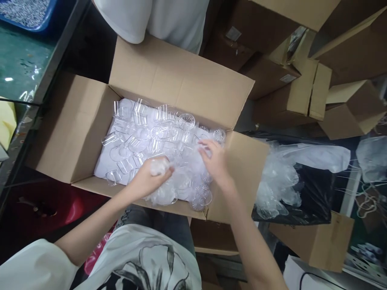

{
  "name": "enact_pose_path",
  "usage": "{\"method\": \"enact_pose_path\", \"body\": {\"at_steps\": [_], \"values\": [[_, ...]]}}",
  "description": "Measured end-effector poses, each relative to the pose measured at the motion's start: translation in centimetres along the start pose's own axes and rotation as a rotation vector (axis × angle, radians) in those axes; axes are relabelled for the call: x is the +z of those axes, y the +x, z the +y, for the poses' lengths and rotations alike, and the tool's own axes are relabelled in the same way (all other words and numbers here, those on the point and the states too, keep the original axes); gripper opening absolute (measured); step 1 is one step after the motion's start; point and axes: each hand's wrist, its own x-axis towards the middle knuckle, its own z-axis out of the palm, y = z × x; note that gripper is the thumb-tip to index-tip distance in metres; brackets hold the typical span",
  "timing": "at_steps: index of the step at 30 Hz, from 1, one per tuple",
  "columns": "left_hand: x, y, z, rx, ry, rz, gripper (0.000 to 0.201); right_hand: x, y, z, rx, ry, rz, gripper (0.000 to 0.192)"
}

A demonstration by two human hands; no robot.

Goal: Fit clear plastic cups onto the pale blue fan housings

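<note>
- The open cardboard box (75, 133) sits in front of the person's lap with its flaps folded out flat, so both hands can reach straight down into it.
- The box is filled with clear plastic parts (145, 133), small cups and wheel-like discs, lying loose on a white lining, probably to keep them from scuffing.
- The left hand (151, 177) is at about 6 o'clock in the box, its grip closed around a small clump of clear plastic (159, 165) held just above the pile.
- The right hand (214, 161) is at about 4 o'clock, palm down, its fingers spread apart and resting on the parts; I cannot tell whether it pinches one.
- At 3 o'clock of the box, a black bag (314, 189) holds crumpled clear wrapping (278, 181), close enough to drop waste in without stretching.
- More cardboard boxes (299, 96) are stacked at 1 to 2 o'clock.
- Another person in a white top (169, 20) stands at 12 o'clock, cut off by the frame edge; no hands of theirs show.
- The bench (21, 60) at 10 o'clock shows only a green corner and a blue tray (27, 12) of tiny, blurred bits.
- The transparent parts overlap, so counting them or reading exact shapes is hard.
</note>
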Motion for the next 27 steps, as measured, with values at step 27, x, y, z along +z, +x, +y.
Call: {"method": "enact_pose_path", "body": {"at_steps": [27], "values": [[-1.8, 0.0, -2.4, 0.066, -0.019, -0.007, 0.016, 1.3, 7.7, 6.0, -0.122, -0.628, -0.242, 0.034]]}}
